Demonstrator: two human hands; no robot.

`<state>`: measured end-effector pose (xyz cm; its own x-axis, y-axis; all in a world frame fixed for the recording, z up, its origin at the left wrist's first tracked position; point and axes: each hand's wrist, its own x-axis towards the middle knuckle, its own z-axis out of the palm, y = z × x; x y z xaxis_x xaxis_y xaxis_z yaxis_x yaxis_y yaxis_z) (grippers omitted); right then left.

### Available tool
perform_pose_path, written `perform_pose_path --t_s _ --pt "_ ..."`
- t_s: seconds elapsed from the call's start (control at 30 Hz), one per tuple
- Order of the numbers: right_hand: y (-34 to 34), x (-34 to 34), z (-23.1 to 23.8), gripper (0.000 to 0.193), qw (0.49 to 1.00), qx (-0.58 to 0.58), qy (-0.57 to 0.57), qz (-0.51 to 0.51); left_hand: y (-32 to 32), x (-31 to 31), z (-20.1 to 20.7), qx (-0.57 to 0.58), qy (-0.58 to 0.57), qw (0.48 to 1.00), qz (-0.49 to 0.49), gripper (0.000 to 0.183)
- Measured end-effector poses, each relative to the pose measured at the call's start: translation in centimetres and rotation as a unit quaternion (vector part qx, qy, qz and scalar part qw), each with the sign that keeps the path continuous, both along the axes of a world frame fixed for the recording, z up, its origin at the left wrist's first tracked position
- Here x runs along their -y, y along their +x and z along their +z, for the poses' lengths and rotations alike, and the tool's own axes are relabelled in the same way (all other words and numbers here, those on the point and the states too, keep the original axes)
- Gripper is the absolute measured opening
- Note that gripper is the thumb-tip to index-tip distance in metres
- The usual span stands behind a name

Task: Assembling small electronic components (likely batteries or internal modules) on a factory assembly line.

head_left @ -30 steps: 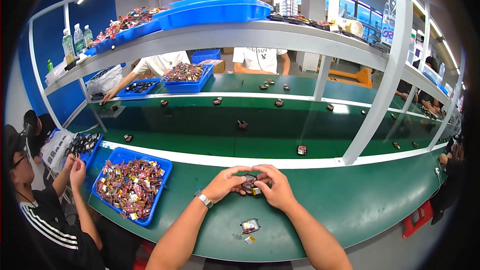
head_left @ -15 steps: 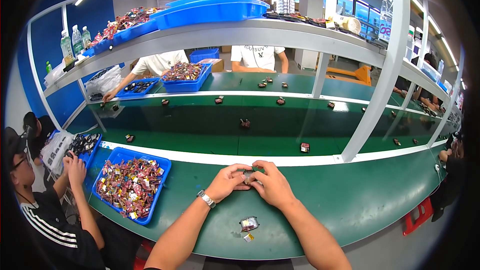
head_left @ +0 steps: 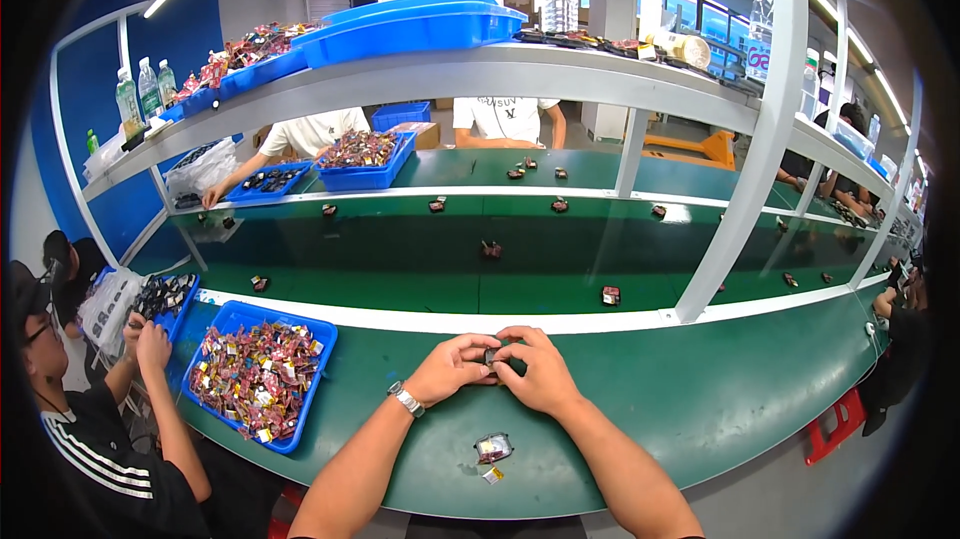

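Over the green bench, my left hand (head_left: 447, 371) and my right hand (head_left: 538, 371) meet, both closed on one small dark casing (head_left: 490, 357). Fingers and thumbs cover most of it, so its details are hidden. Between my forearms lies a small dark-edged device (head_left: 493, 448) with a silvery face and reddish parts. Just below that device is a little yellow-and-white piece (head_left: 493, 476). To the left of my left hand, a blue tray (head_left: 318, 391) is heaped with small red circuit boards with white and yellow bits.
A white rail (head_left: 560, 321) separates my bench from a green belt (head_left: 420, 274) carrying scattered small assemblies. A grey shelf (head_left: 430, 72) on slanted posts crosses above, bearing blue trays and bottles. At left, a co-worker (head_left: 100, 439) handles parts beside another blue tray (head_left: 180, 314).
My fingers have shifted slightly around the small casing, the right hand's turning a little. The whole view has moved slightly; the device and yellow piece stay on the bench.
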<state>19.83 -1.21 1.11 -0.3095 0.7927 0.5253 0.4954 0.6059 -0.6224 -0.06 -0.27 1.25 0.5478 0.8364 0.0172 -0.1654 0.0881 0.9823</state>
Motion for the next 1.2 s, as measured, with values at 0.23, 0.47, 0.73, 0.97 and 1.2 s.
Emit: perform_pose_path --t_s 0.23,0.47,0.73,0.97,1.2 --pt "0.4 0.2 0.2 0.011 0.998 0.0 -0.034 0.047 0.2 -0.3 -0.6 -0.026 -0.021 0.999 0.01 0.031" --pt "0.4 0.4 -0.1 0.013 1.0 0.003 -0.009 0.005 0.1 -0.4 -0.7 0.006 -0.039 0.999 0.013 0.03" --pt "-0.4 0.4 -0.7 0.013 0.999 -0.037 -0.01 0.002 -0.2 -0.8 -1.1 0.014 -0.037 0.999 0.022 0.028" --pt "-0.6 0.7 -0.7 0.014 0.998 -0.049 -0.04 -0.001 -0.3 -0.8 -1.3 0.011 -0.051 0.998 0.023 0.025" --pt "-0.7 0.8 -0.9 0.016 0.998 -0.05 -0.049 0.004 -0.2 -0.5 -1.0 0.022 -0.048 0.998 0.03 0.025"
